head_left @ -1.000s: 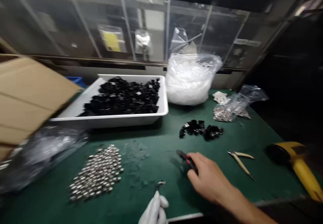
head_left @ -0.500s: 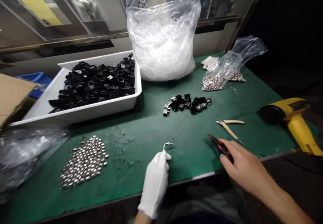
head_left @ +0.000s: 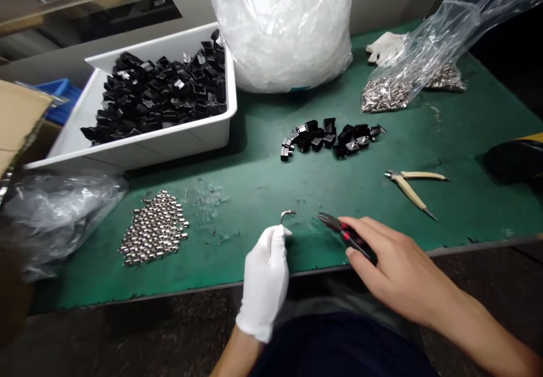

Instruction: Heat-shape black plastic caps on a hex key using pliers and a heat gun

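My left hand (head_left: 265,283), in a white glove, pinches a small bent metal hook (head_left: 287,215) that sticks up from its fingertips. My right hand (head_left: 394,266) is bare and grips small pliers with red and black handles (head_left: 343,232), their jaws pointing left toward the hook and apart from it. Both hands are over the front edge of the green work mat (head_left: 250,196). A pile of silver metal pieces (head_left: 155,228) lies left of my left hand. A group of black plastic parts (head_left: 328,139) lies beyond my hands.
A white tray (head_left: 142,155) heaped with black parts stands at the back left, by a large bag of white pieces (head_left: 284,31). Tan-handled pliers (head_left: 409,187) lie at right. A bag of metal pieces (head_left: 384,97) and a white glove (head_left: 384,46) lie at the back.
The view has swung down and settled. My right hand has moved left with the pliers, closer to my gloved hand, which still holds the hook.
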`<state>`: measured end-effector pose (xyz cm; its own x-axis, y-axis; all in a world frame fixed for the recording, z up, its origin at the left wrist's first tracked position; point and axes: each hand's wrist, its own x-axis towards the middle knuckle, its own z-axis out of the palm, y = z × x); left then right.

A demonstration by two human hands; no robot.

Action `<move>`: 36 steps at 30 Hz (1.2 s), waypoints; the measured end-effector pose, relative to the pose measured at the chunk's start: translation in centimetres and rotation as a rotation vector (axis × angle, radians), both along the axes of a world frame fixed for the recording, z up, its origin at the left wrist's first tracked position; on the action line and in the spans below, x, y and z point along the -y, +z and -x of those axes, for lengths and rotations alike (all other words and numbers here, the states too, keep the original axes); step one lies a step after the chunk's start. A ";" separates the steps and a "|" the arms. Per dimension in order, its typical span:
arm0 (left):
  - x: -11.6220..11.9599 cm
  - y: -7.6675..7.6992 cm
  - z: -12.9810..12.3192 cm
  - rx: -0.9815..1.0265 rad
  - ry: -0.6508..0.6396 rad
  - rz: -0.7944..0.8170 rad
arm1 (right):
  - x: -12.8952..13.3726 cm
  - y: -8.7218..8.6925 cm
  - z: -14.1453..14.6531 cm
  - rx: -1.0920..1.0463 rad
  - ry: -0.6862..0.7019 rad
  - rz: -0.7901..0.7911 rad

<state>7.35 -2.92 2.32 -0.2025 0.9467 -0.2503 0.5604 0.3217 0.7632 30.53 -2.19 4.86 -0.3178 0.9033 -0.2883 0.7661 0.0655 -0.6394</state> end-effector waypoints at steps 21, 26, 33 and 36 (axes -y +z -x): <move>0.2 -2.2 2.1 -0.523 -0.154 -0.383 | -2.0 2.0 3.8 0.352 0.140 0.047; -1.0 -2.5 2.6 -0.682 -0.126 -0.367 | -2.5 2.8 4.7 0.382 0.188 0.067; -3.3 -3.4 3.6 -0.836 -0.208 -0.365 | -2.3 3.2 5.7 0.556 0.299 -0.177; -3.5 -3.7 3.8 -0.804 -0.205 -0.364 | -2.5 3.7 6.3 0.655 0.382 -0.306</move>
